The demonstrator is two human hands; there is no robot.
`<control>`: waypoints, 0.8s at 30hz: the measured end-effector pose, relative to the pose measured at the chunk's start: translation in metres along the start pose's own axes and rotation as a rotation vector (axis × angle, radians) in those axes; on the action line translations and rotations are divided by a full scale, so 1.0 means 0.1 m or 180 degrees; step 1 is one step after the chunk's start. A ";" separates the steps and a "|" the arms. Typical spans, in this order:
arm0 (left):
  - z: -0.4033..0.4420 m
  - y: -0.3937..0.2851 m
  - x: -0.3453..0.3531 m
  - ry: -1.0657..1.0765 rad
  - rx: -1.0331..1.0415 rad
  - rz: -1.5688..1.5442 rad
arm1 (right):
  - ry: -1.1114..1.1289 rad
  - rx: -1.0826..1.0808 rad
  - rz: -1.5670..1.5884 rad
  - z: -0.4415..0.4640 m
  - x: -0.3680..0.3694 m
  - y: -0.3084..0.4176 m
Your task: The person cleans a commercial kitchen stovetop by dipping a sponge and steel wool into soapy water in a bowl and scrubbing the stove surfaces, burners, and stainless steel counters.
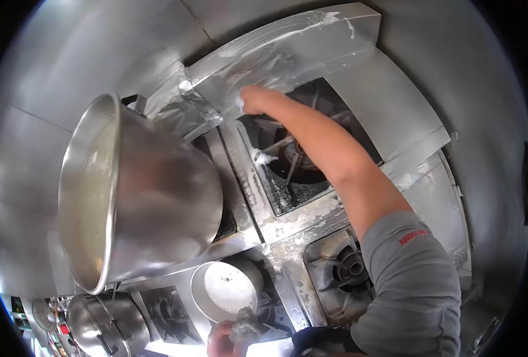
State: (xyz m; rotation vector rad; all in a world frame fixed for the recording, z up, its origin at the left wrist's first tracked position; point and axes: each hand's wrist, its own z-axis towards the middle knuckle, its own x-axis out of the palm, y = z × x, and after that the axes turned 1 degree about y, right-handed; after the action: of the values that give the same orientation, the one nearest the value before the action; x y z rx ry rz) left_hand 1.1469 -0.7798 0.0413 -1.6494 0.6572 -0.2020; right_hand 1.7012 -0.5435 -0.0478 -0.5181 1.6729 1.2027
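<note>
My right hand (255, 100), with a grey-sleeved arm stretched across the stove, is closed near the lower edge of the soapy metal back panel (264, 62). A bit of white shows at its fingers, but what they hold is hidden. Below it is a burner (297, 154) with a dark grate and patches of foam. At the bottom edge, my left hand (219, 340) is closed on a grey steel wool scrubber (246, 329). This scrubber is beside the rim of a pot (200, 288) with a whitish inside.
A very large steel pot (163, 190) fills the left side, its mouth facing left. Crumpled foil (186, 110) covers a ledge behind it. Another burner (350, 268) sits in the wet stovetop under my right arm. A lidded steel pot (106, 324) stands at lower left.
</note>
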 end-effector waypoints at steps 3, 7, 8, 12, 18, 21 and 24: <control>-0.03 0.00 0.02 -0.0042 0.0023 0.0045 | 0.0057 -0.0002 -0.0365 0.11 0.21 0.25; -0.02 0.12 0.04 0.0055 0.0037 -0.0127 | 0.0024 -0.0084 -0.0562 0.12 0.20 0.25; -0.05 0.13 0.06 0.0035 0.0038 -0.0142 | -0.0009 -0.0033 -0.0580 0.10 0.19 0.25; -0.06 0.12 0.02 0.0071 0.0055 0.0054 | -0.0026 -0.0167 -0.0669 0.09 0.30 0.36; -0.04 0.13 0.18 0.0097 -0.0228 0.0069 | -0.0440 0.0514 -0.0312 -0.14 -0.36 -0.81; 0.01 0.12 0.27 0.0185 0.0046 -0.0119 | -0.1260 0.1402 0.0232 -0.33 -0.79 -1.75; -0.01 0.19 0.30 0.0142 -0.0249 0.0078 | -0.1091 0.0774 -0.0073 0.00 -0.48 -1.91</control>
State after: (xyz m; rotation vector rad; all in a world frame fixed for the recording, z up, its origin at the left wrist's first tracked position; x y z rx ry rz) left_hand 1.1653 -0.7979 0.0163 -1.7150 0.7265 -0.1979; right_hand 1.8700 -0.6325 -0.0961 -0.1681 1.4852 0.9897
